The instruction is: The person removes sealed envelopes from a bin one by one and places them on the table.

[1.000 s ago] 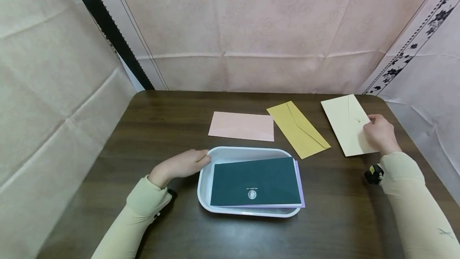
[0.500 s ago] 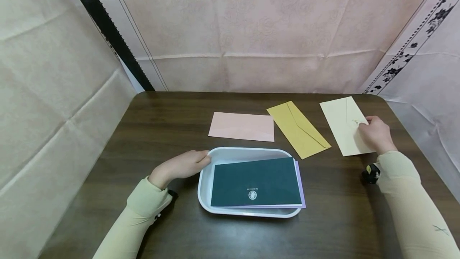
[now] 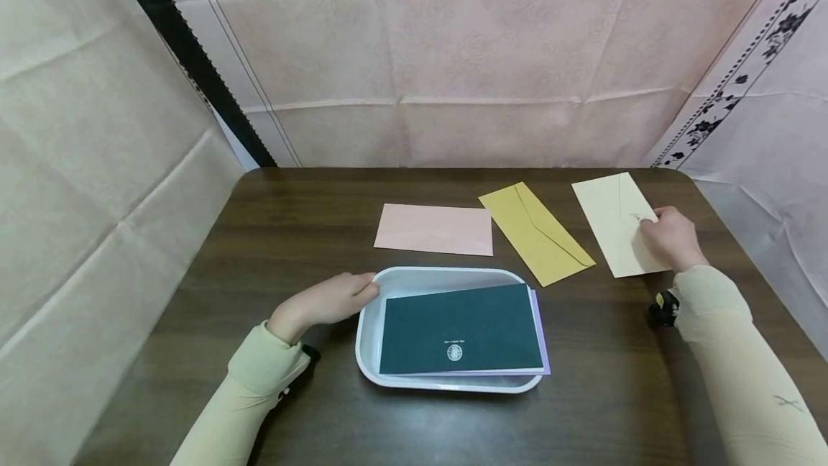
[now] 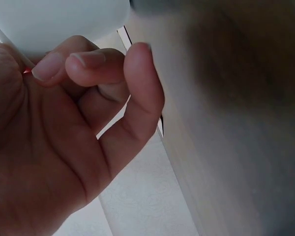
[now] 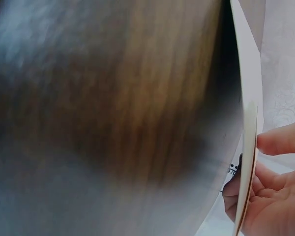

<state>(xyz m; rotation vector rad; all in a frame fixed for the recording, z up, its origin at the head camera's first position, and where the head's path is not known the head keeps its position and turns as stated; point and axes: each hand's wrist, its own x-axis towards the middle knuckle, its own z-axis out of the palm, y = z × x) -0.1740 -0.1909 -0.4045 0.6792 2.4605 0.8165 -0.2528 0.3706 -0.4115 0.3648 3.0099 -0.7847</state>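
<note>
- Left grip pinches the white tray by its far-left corner.
- Right grip pinches the cream envelope by its right edge, at the far right of the worktop.
- Yellow envelope lies just left of it.

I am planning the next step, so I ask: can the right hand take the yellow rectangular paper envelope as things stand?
Probably not yet: the right hand pinches the cream rectangular paper envelope, so it is occupied. Otherwise the way looks free, because nothing covers the yellow envelope.
</note>
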